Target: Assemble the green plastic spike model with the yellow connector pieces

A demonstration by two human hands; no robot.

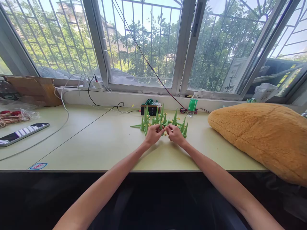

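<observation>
My left hand [153,134] is closed around a green cone-shaped piece [161,126], its tip pointing up between my fingers. Fingertips almost meet those of my right hand [176,133], which is pinched; what it grips, if anything, is too small to name. Around and behind both hands, several green cones stand upright on the table, among them a tall cone [175,116] and a cone on a round base [142,124]. One green cone [135,126] lies on its side at the left. Small yellow pieces [165,134] are scattered between them.
A lit phone [150,110] leans behind the cones, beside a green-labelled bottle [192,106]. A large brown plush cushion [261,137] covers the table's right side. Another phone [24,134], a white cable [64,118] and a cardboard box [45,91] are at the left.
</observation>
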